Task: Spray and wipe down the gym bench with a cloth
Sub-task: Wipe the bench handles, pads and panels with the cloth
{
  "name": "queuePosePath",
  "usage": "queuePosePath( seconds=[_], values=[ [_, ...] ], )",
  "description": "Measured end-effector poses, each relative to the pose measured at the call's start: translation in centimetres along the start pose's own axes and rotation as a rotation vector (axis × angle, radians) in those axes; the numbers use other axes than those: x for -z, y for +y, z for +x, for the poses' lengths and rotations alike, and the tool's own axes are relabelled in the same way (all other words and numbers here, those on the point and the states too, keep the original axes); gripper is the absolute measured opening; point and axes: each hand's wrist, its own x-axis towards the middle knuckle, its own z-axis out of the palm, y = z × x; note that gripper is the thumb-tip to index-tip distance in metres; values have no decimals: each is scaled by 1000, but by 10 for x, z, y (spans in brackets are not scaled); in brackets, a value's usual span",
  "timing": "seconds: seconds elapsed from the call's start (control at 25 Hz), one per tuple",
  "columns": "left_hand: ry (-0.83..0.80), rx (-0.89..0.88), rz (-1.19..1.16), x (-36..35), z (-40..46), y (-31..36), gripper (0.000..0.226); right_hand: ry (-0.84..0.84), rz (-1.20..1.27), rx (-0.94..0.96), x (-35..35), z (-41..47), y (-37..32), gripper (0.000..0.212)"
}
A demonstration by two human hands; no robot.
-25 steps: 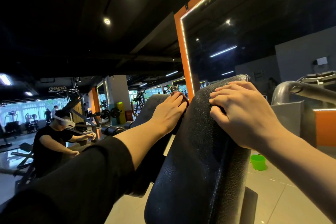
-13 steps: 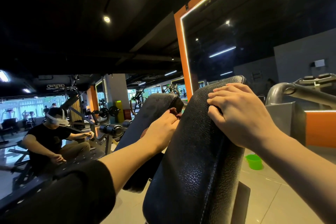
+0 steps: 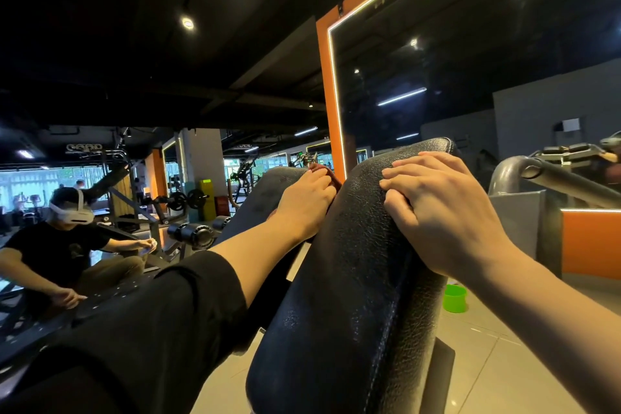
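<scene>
left hand (image 3: pixel 307 200) presses cloth (image 3: pixel 327 171) | right hand (image 3: pixel 440 208) grips bench (image 3: pixel 349 279)

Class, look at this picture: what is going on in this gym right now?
A person is wiping a black padded gym bench set at a steep tilt. Their left hand presses a reddish cloth against the pad's left side, near the top. Their right hand grips the top of the pad, fingers curled over it. A green bucket stands on the floor to the right. No spray bottle is in view. Another person wearing a headset crouches at the left.
</scene>
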Motion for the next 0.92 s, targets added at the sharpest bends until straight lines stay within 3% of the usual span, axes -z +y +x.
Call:
queuePosePath(
  seconds=[0.28,0.52,0.72,0.92],
  values=[
    [72,-84,-11,-3,-43,-1,17,-54,-3,9,5,-2,-2,46],
    [29,-118,-12,1,-104,2,20,-134,2,-20,12,-4,-1,53],
    [16,-147,22,14,-122,1,36,-220,-70,-36,14,0,-5,56],
    [36,-99,41,11,-122,13,22,-376,-209,34,29,3,-33,30]
  ],
)
